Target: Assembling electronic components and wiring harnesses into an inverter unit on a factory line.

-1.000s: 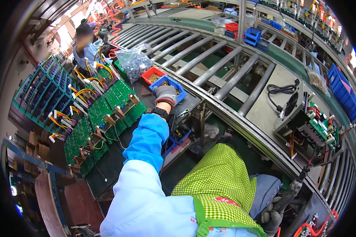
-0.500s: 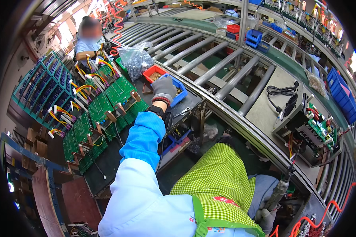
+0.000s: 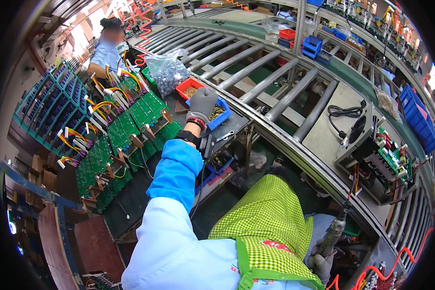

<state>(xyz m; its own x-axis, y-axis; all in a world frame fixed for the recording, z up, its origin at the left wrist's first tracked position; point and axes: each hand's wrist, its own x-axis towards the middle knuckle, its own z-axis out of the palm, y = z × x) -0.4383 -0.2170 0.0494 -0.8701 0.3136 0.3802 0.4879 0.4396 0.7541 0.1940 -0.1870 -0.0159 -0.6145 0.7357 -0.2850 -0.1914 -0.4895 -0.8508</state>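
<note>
My left hand (image 3: 203,103), in a grey glove, is closed above the left side of a blue bin (image 3: 225,117) of brass-coloured screws. Whatever its fingers hold, if anything, is hidden under the hand. Beside it stands a red bin (image 3: 183,86) of small brass-coloured parts. Low on the right, my gloved right hand (image 3: 320,263) is wrapped round a power screwdriver (image 3: 334,231) whose bit end points up and away. A wrench (image 3: 225,136) lies on the dark bench just right of my left wrist.
Green circuit boards (image 3: 145,113) with wires fill the bench at left, near a bag of grey parts (image 3: 166,77). A roller conveyor (image 3: 275,94) crosses ahead. An opened metal-cased unit (image 3: 379,157) stands at right, near a coiled red hose (image 3: 391,270). A co-worker (image 3: 106,53) is at far left.
My left hand has shifted slightly up and left over the blue bin, uncovering more screws. The right hand and screwdriver have moved slightly left. The co-worker's head and arm have moved.
</note>
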